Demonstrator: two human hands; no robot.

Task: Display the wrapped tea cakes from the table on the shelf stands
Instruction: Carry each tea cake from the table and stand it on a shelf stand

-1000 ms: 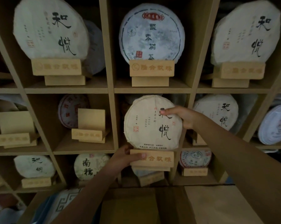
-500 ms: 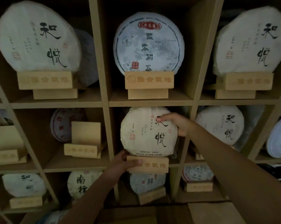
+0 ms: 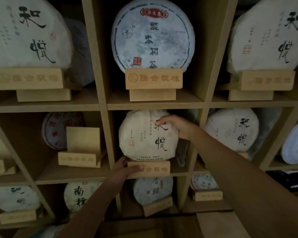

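Gripping tea cake [image 3: 144, 136] w/ right hand [image 3: 175, 125], left hand [image 3: 123, 170] holding stand [image 3: 155, 169]; empty stand [image 3: 81, 150] beside.

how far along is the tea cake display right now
Mostly done: the three top cubbies, like the blue-printed cake, sit on stands. In hand: the right hand grips the cream tea cake while the left hand holds its wooden stand in the middle cubby. Left: the empty stand in the next cubby.

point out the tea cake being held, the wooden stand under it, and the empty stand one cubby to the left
held tea cake [image 3: 144, 136]: head view, middle of its paper face
wooden stand [image 3: 155, 169]: head view, front board right of the thumb
empty stand [image 3: 83, 140]: head view, upright back board
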